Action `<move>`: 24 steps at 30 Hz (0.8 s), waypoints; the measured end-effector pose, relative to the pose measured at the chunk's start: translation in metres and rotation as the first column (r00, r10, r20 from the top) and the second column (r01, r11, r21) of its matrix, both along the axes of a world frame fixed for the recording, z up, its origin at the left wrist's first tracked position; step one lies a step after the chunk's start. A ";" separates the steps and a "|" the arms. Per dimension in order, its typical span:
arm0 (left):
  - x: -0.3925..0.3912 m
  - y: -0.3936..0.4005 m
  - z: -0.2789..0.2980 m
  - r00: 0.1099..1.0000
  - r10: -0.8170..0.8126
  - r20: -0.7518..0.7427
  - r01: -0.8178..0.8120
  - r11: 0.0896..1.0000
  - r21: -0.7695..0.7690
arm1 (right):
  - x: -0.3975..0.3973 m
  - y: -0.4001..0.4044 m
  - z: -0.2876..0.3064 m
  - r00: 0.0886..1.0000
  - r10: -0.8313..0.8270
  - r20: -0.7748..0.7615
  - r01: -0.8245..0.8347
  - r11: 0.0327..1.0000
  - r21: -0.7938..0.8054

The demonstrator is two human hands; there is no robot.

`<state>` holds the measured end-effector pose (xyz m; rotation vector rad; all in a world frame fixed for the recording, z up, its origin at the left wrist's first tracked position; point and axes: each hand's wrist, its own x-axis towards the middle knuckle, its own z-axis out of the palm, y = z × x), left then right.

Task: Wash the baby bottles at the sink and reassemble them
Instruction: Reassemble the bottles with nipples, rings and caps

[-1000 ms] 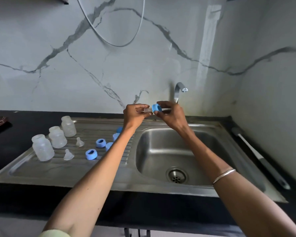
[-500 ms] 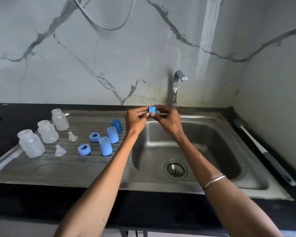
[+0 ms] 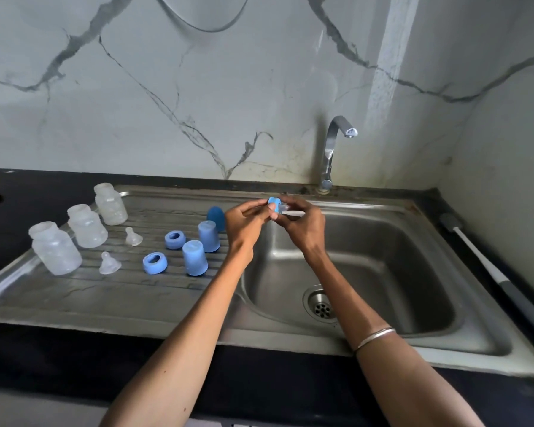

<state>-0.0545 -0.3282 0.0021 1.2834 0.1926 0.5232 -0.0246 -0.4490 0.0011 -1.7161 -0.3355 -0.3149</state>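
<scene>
Left hand [image 3: 244,220] and right hand [image 3: 302,224] both pinching blue ring [image 3: 273,202] with clear teat [image 3: 282,208], above sink [image 3: 383,241] basin's back-left corner. Three bottles [image 3: 85,224] at drainboard's left end.

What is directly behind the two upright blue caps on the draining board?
Behind the two blue caps lies a third, darker blue cap. The left hand covers its right edge.

You face a white marble wall [image 3: 198,87] with grey veins; a second wall [image 3: 506,149] meets it on your right above the black table [image 3: 43,349].
</scene>
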 end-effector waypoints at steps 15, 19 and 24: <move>0.013 -0.020 -0.014 1.000 -0.014 -0.021 0.016 0.998 0.069 | 0.008 -0.016 -0.007 0.993 -0.119 -0.001 0.119 0.993 -0.015; 0.014 -0.022 -0.015 0.989 -0.148 -0.029 0.148 0.989 0.021 | 0.012 -0.018 -0.010 0.992 -0.125 -0.017 0.124 0.991 -0.042; 0.015 -0.026 -0.009 0.985 -0.175 -0.004 0.172 0.964 0.202 | 0.020 -0.023 -0.013 0.992 -0.121 -0.031 0.119 0.990 -0.071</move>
